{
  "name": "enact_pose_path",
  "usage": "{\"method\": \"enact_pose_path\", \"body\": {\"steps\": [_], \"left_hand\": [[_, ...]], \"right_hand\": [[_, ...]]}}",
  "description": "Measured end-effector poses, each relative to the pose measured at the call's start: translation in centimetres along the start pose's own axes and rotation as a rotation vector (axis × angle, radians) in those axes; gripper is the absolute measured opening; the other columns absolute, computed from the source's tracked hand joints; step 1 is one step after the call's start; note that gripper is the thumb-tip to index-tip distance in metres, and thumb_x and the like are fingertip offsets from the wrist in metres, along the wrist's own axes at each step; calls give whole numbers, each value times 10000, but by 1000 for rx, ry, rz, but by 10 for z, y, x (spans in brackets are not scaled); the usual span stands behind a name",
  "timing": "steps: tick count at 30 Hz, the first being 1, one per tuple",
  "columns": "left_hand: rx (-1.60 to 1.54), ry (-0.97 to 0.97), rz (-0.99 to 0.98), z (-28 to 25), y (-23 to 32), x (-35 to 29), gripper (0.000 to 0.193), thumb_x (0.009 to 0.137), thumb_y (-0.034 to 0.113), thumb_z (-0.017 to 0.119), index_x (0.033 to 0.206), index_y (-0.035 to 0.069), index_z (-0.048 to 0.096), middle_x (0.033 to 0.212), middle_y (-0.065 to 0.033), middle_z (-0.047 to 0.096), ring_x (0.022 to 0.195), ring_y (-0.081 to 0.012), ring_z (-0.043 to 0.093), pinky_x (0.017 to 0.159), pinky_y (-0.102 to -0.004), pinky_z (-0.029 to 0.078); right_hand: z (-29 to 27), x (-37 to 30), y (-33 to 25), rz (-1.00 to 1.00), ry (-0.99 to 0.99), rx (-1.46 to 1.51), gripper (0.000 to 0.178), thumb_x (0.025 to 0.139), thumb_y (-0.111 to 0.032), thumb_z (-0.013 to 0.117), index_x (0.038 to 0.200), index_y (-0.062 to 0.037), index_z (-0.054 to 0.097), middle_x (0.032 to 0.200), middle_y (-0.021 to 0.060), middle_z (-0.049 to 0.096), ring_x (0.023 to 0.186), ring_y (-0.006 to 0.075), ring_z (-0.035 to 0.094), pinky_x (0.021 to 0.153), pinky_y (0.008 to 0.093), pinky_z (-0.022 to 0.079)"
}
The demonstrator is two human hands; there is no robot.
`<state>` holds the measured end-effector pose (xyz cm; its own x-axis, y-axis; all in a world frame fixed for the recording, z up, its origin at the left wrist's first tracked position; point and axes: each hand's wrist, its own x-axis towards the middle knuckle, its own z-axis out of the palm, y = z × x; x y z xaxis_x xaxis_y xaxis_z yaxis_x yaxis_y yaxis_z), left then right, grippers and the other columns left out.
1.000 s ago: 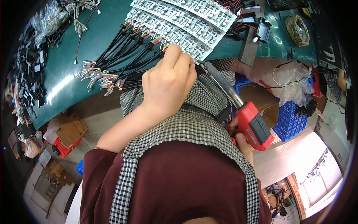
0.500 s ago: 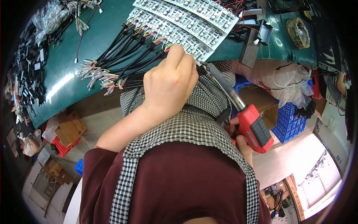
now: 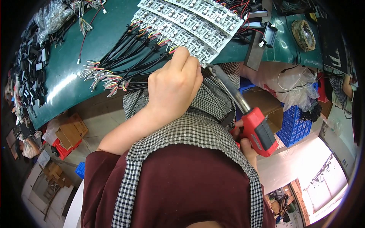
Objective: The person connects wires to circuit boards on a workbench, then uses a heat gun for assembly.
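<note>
My left hand point(image 3: 173, 85) is closed at the near corner of a panel of white circuit boards point(image 3: 195, 26); its fingertips and whatever they pinch are hidden from above. Black cables point(image 3: 127, 57) with coloured wire ends run from the panel's left edge across the table, and some pass behind my left hand. Low on the right, my right hand point(image 3: 246, 146) is wrapped round the red and black handle of a soldering iron point(image 3: 260, 131). Its metal shaft points up and left, with the tip close to the panel's corner beside my left fingertips. Whether the tip touches cannot be told.
The green table point(image 3: 62, 76) carries a heap of small black parts point(image 3: 32, 79) at left and a plastic bag point(image 3: 53, 19). At right are a dark metal bar point(image 3: 254, 53) and a round brownish ring-shaped object point(image 3: 303, 35). A blue crate point(image 3: 294, 125) stands below the table.
The panel and my left hand have shifted very slightly right and down. The soldering iron's tip end has dipped a little; its handle is almost where it was.
</note>
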<state>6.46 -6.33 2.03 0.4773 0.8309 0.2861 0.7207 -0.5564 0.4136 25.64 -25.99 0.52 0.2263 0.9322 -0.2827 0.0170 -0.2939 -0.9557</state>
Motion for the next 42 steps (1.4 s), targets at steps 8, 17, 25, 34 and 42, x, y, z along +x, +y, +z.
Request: {"method": "enact_pose_path", "body": {"steps": [8,17,25,34,42], "left_hand": [[61,46,13,3,0,-1,129,715,92,625,677,74,503,747,-43,462,538,-150,562,428,-276,452],[33,-148,32,-20,4,-7,265,733,71,655,978,69,552,878,-65,489,615,-221,591,521,-344,496],[28,-9,-32,-49,-40,-55,347,687,98,699,1010,74,574,991,-66,534,607,-224,597,515,-335,476],[229,-357,-132,-76,-43,-55,247,741,217,685,928,61,642,928,-73,575,639,-211,592,550,-304,473],[-551,-26,-546,-126,-109,-5,167,835,134,621,935,1,636,813,-116,639,727,-165,604,664,-304,476]], "right_hand": [[19,7,-39,84,19,242,669,785,-472,668,1195,25,492,705,8,498,642,105,473,613,249,379],[28,8,-50,-79,181,149,658,798,-494,639,1147,45,492,709,41,530,622,103,480,588,254,399],[19,11,-32,-295,243,153,575,836,-395,629,1118,76,459,1018,154,562,547,155,517,481,268,401],[34,25,-62,-260,210,54,619,830,-453,617,1120,76,481,908,105,560,606,140,520,549,266,420],[39,48,-77,-288,156,-26,545,845,-377,623,1132,63,477,959,110,573,628,141,522,571,273,440]]}}
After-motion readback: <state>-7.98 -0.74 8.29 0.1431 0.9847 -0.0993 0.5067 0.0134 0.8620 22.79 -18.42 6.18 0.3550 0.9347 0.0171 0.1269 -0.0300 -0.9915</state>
